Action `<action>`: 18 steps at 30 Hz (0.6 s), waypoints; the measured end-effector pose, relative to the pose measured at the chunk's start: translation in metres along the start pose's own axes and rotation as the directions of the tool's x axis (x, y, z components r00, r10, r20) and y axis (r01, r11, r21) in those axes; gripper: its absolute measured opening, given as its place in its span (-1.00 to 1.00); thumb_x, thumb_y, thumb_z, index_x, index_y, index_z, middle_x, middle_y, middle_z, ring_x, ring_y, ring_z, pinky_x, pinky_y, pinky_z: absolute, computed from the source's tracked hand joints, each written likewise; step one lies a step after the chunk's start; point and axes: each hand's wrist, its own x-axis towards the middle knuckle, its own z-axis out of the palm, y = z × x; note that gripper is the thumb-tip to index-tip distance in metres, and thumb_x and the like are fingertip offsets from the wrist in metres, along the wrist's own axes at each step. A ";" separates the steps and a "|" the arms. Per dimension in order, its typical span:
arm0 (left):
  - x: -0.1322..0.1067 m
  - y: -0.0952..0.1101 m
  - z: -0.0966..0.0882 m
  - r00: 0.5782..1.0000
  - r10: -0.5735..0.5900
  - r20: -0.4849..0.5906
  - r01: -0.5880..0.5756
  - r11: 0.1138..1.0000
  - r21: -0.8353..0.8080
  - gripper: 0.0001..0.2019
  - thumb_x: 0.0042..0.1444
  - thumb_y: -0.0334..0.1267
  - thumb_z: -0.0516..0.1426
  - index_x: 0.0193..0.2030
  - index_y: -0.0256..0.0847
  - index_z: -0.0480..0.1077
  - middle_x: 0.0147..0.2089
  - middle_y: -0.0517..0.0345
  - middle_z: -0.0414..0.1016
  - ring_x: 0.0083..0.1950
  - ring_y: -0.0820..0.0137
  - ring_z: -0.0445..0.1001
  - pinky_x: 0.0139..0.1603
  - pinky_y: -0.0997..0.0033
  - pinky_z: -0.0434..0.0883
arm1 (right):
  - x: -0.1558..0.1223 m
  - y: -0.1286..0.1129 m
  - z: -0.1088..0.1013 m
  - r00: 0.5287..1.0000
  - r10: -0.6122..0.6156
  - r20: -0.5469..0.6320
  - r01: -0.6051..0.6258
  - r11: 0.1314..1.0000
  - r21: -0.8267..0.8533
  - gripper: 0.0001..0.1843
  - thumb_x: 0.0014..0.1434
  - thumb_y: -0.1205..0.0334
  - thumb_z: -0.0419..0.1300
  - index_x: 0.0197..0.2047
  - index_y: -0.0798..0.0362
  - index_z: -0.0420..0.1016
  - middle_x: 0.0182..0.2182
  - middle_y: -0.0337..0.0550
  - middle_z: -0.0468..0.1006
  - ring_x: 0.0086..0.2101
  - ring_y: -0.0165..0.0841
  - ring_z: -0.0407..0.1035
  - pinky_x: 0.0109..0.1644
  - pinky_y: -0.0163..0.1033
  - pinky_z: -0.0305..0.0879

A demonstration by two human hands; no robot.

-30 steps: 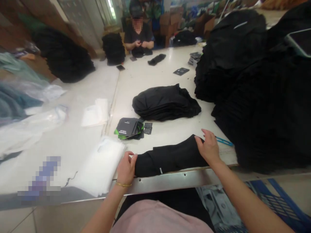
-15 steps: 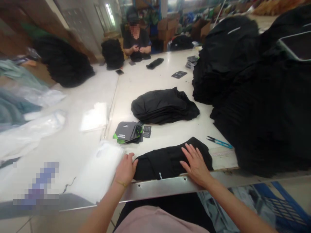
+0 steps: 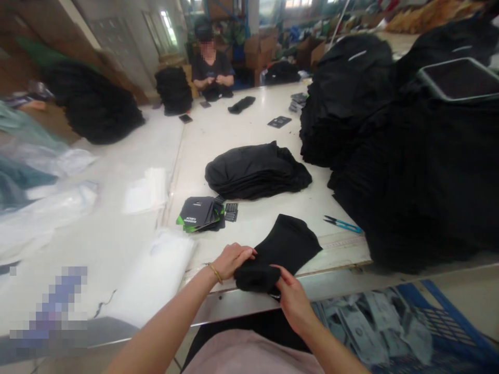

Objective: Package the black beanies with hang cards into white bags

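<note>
A black fabric garment (image 3: 290, 239) lies across the table's front edge, its near end bunched and lifted. My left hand (image 3: 234, 259) grips its left side, thumb and fingers pressed together on the cloth. On the near right side, my right hand (image 3: 290, 296) pinches the folded end. Just beyond is a stack of dark cards with green corners (image 3: 200, 213), beside small black labels (image 3: 231, 212). Behind the cards sits a pile of folded black garments (image 3: 257, 169). Blue-handled thread snips (image 3: 343, 224) rest to the right of the cloth.
Tall black fabric stacks (image 3: 346, 104) stand at the right, with a tablet-like device (image 3: 462, 78) on top. Clear plastic bags (image 3: 156, 275) lie at the left. Below the edge is a blue crate (image 3: 440, 317) of packets. A co-worker (image 3: 212, 67) sits at the far end.
The garment lay flat under my hands; now its near end is gathered up and turned. Both hands have moved closer together and closed on the cloth. The view has shifted slightly right.
</note>
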 end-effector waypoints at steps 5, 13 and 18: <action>-0.017 0.003 0.026 0.981 -0.111 -0.161 0.124 0.990 0.071 -0.65 0.17 -0.03 -0.09 -0.07 -0.11 0.35 -0.28 0.13 0.48 -0.22 0.30 0.40 -0.11 0.26 0.26 | 0.020 -0.012 -0.024 0.924 0.353 -0.148 -0.250 0.850 0.464 -0.76 0.02 0.11 0.13 -0.28 0.05 0.46 -0.28 -0.06 0.59 -0.13 -0.17 0.42 -0.07 -0.01 0.36; 0.014 0.029 0.045 0.930 0.194 -0.312 -0.089 0.943 0.320 -0.54 0.03 -0.41 0.03 0.11 -0.08 0.19 0.12 0.04 0.29 0.15 0.20 0.18 0.12 0.10 0.13 | -0.017 -0.004 -0.061 0.939 -0.323 -0.117 0.203 0.796 -0.571 -0.40 -0.01 0.10 0.20 0.11 0.03 0.23 0.13 0.05 0.27 0.12 -0.07 0.14 0.14 0.16 0.10; 0.039 0.025 0.017 0.992 0.103 -0.067 -0.093 0.987 0.133 -0.59 0.04 -0.36 -0.01 0.08 -0.11 0.26 -0.02 0.14 0.46 0.04 0.27 0.32 0.09 0.22 0.18 | -0.003 -0.005 -0.060 0.886 -0.363 0.288 0.456 0.574 -0.680 -0.59 0.03 0.20 0.17 0.00 0.00 0.38 0.07 -0.03 0.38 0.12 -0.10 0.13 0.17 0.15 0.03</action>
